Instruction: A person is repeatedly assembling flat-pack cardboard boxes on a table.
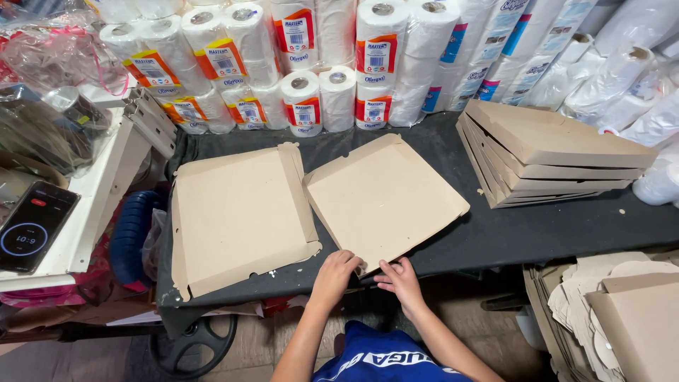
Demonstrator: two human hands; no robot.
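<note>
We're partway thru folding flat cardboard into shallow boxes, judging by how things lie: a stack of finished folded boxes (559, 155) sits on the right of the dark table (537, 233), approx. four or five high, so that much looks done. The cardboard blank (385, 198) in hand lies open in front of us, tilted w/ one corner pointing at us, its near corner right at the table's front edge; its far and left edges look slightly turned up, but the near edges look flat, so we'd say this one is barely begun. Next to it on the left lies another flat cardboard piece (237, 216), bigger, edges creased, touching or just overlapping the blank at their shared corner; we can't tell which. More unfolded blanks (622, 311) wait in a pile low on the right, below table level, so plenty seems left. Grip: our left hand (336, 272) rests palm-down on the blank's near corner, fingers curled over the edge, pressing rather than clamping. Our right hand (399, 279) is just beside it, fingers loosely bent, tips touching the same edge; neither hand is closed around anything. Behind, wrapped paper rolls (311, 64) line the back, and a phone (32, 223) lies on a white shelf at left.
</note>
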